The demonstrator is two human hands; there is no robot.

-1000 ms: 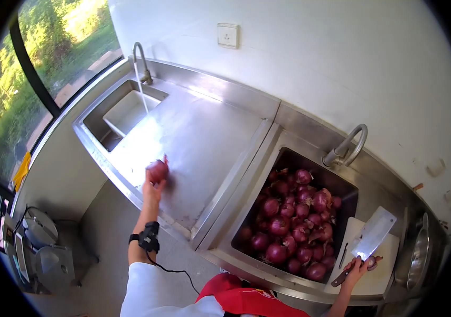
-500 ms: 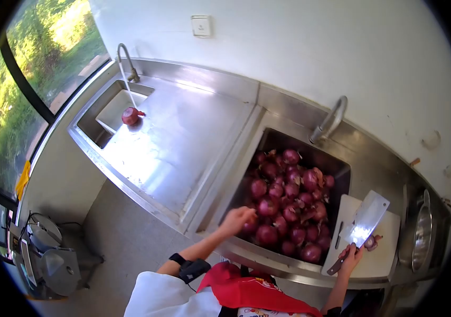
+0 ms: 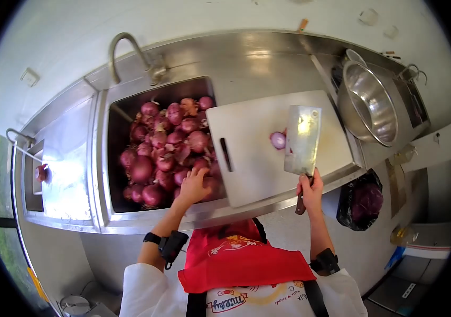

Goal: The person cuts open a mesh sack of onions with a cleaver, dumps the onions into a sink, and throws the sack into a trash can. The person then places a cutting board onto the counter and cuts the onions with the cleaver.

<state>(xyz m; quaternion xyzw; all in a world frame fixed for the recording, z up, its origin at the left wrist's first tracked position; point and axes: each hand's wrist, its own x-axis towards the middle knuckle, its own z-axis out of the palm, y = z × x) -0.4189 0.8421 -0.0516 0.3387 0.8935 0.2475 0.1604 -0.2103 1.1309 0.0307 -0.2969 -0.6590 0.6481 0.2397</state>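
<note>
My left hand [image 3: 195, 186] is over the near right part of the sink [image 3: 114, 127], its fingers apart and touching or just above the red onions [image 3: 165, 158] heaped there. Its palm side is hidden, but I see no onion lifted in it. My right hand [image 3: 311, 189] is wrapped round the dark handle of a cleaver [image 3: 304, 140], whose broad blade lies over the white cutting board [image 3: 252, 177]. Just left of the blade sits a cut onion [image 3: 277, 140], its pale purple face showing and its right side partly covered.
A tap [image 3: 130, 50] arches behind the sink. Steel bowls [image 3: 368, 103] stand right of the board. Below the counter hangs or stands a black bag [image 3: 360, 201] with something purple inside. Far left, one onion [image 3: 41, 173] lies near another tap [image 3: 20, 136].
My view has swung to the right, bringing the board to the middle. My left hand has moved rightward along the onions. The cleaver stays in my right hand.
</note>
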